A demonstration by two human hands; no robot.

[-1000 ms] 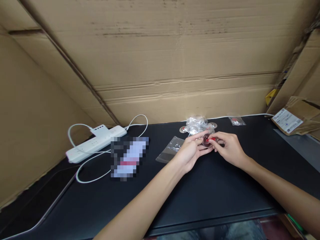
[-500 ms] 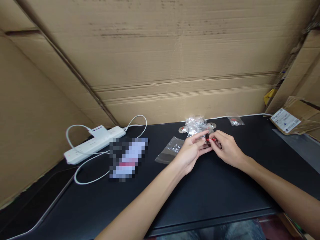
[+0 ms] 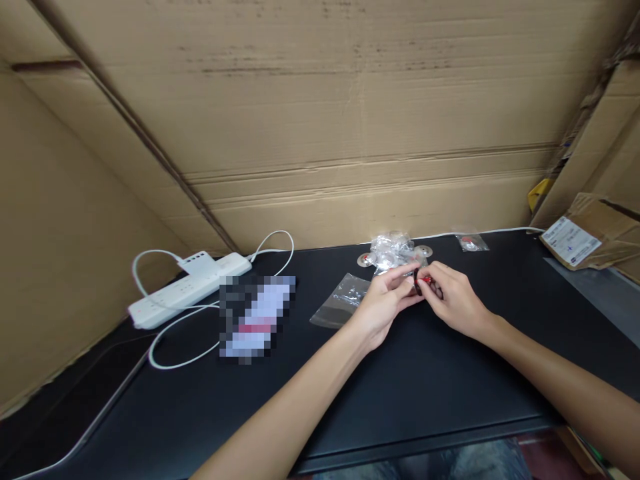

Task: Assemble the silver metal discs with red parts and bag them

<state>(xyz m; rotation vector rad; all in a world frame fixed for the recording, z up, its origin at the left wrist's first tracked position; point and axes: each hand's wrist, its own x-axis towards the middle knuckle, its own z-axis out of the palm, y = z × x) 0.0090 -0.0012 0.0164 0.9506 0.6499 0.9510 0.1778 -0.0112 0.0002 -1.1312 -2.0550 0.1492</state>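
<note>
Dark disc (image 3: 416, 283) between left grip (image 3: 385, 301), closed on its edge, and right grip (image 3: 451, 295), pinched on red part (image 3: 426, 281).

Looks to be a small, dark disc (image 3: 417, 282), held right of the frame's middle and a little below it. Stands steeply tilted, turned nearly edge-on, so shows only as a thin, upright sliver. Is partly covered, with much of the outline hidden. Has a bright red piece (image 3: 425, 281) close by, on the side toward the right of the frame. As for this red piece, appears small and roughly crosswise to the disc. Is pinched and mostly covered too, leaving just a short stretch in sight. Seems to meet the disc; cannot be told whether joined or merely touching.
</note>
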